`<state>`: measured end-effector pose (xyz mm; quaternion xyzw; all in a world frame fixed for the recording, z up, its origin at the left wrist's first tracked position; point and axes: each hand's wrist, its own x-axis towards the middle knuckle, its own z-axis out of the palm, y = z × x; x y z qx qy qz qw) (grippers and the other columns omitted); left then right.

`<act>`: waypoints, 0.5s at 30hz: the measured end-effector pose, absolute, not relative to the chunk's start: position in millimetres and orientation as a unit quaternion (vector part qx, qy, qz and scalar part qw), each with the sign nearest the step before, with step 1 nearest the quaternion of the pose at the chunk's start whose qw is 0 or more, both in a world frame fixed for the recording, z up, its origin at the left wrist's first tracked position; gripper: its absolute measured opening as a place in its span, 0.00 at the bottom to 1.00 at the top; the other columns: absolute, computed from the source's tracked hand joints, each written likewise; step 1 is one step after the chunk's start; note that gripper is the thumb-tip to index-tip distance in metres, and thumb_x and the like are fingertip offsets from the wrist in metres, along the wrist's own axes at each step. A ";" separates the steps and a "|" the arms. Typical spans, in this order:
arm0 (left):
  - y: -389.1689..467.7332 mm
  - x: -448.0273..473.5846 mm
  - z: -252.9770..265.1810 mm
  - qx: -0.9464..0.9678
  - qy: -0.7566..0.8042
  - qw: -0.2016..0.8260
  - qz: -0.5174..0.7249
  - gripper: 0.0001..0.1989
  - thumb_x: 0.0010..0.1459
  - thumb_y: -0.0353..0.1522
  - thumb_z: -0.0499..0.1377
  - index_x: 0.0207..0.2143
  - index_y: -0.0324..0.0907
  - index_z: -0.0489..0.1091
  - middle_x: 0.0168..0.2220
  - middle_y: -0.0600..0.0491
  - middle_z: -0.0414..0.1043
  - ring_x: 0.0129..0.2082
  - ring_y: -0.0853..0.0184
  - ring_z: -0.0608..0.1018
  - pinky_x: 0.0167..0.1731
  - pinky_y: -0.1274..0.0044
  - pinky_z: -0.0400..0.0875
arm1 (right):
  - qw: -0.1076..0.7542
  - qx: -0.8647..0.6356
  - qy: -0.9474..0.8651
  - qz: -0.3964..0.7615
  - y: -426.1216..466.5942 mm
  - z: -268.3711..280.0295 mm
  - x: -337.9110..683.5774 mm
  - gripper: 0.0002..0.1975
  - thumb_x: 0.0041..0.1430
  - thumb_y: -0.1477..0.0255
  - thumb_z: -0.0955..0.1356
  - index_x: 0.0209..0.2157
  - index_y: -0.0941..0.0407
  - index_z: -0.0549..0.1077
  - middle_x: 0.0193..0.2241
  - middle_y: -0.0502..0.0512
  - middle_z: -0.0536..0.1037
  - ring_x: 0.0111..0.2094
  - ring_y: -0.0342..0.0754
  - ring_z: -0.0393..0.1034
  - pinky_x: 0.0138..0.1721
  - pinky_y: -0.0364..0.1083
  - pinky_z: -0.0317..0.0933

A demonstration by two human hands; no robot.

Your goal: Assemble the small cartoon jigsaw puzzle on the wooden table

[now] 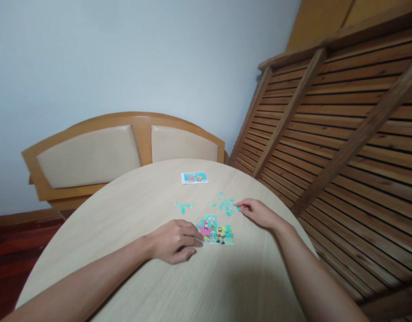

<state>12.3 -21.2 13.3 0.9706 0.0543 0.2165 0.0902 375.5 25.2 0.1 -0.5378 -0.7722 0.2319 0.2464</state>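
Note:
A partly joined jigsaw puzzle with cartoon figures on a teal ground lies on the round table. My left hand rests palm down at its left edge, fingers stretched out and their tips over the pink figure's side. To the upper right, my right hand has its fingers drawn together at the right side of a scatter of loose teal puzzle pieces. Its index fingertip and thumb meet around a small teal piece, partly hidden by the fingers.
A picture card with the same cartoon scene lies toward the table's far side. A smaller group of loose pieces sits left of the scatter. Behind the table stands a padded headboard; a slatted wooden panel leans at the right.

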 end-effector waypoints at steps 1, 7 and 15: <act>-21.7 12.6 13.5 0.971 0.052 0.092 0.214 0.13 0.63 0.31 0.53 0.48 0.42 0.72 0.48 0.47 0.78 0.46 0.60 0.79 0.47 0.68 0.74 | 0.246 -0.536 -0.773 0.234 25.4 -0.4 375.4 0.16 0.58 0.71 0.65 0.44 0.60 0.79 0.38 0.60 0.80 0.37 0.50 0.73 0.41 0.48 0.65; -19.6 12.4 10.1 0.971 0.065 0.091 0.214 0.11 0.64 0.33 0.54 0.45 0.43 0.73 0.46 0.47 0.78 0.44 0.62 0.79 0.46 0.69 0.73 | 0.238 -0.547 -0.771 0.223 24.9 0.7 376.8 0.16 0.56 0.68 0.68 0.44 0.59 0.80 0.38 0.60 0.79 0.37 0.51 0.72 0.41 0.48 0.64; -24.0 15.9 12.9 0.969 0.073 0.095 0.214 0.10 0.63 0.33 0.54 0.44 0.43 0.72 0.44 0.48 0.78 0.45 0.62 0.79 0.48 0.70 0.73 | 0.218 -0.555 -0.747 0.292 23.6 1.8 382.9 0.19 0.54 0.65 0.69 0.45 0.61 0.78 0.34 0.57 0.77 0.35 0.49 0.70 0.38 0.46 0.63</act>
